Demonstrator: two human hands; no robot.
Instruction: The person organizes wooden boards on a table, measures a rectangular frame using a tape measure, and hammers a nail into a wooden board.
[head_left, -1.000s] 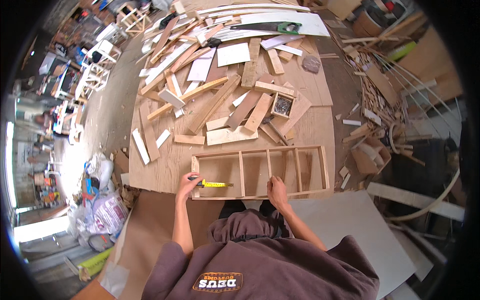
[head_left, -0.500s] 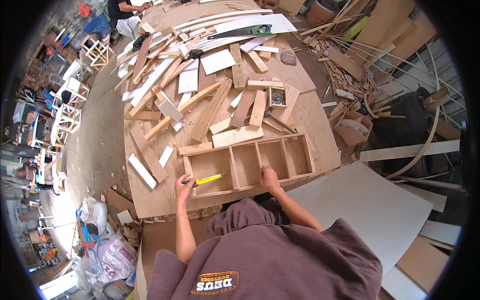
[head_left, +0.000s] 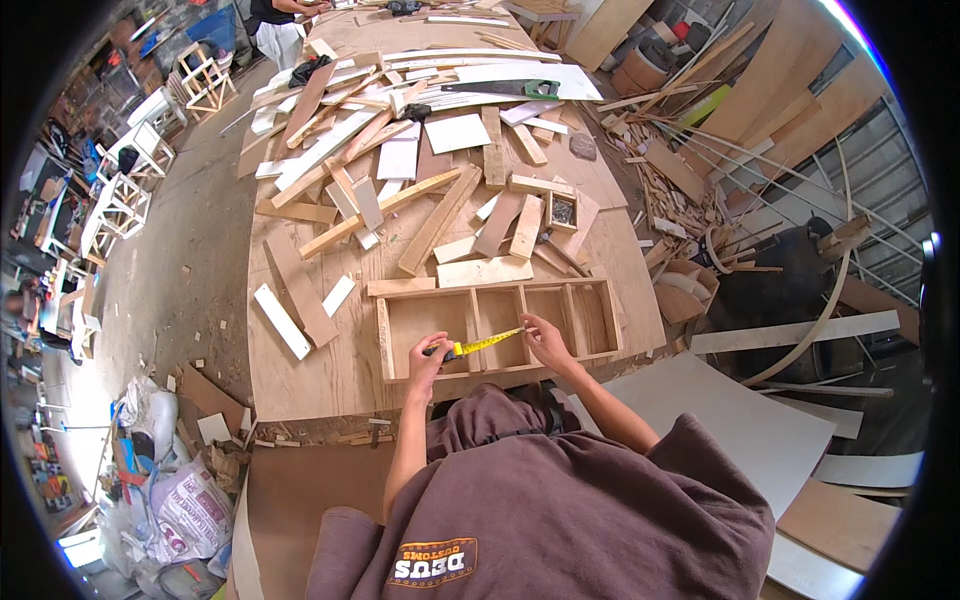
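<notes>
While left hand [head_left: 428, 355] grips tape measure [head_left: 452, 350], its blade [head_left: 490, 340] runs L-R to pinching right hand [head_left: 545, 340] over frame [head_left: 385, 335].

Yellow tape measure [head_left: 487, 342] across wooden frame [head_left: 497, 325]

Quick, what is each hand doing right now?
Left hand: closed around the tape measure case.
Right hand: fingers pinch the end of the yellow tape over the wooden frame.

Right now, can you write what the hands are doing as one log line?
left hand: holds tape measure | right hand: pulls yellow tape end | across wooden frame | on plywood table
</notes>
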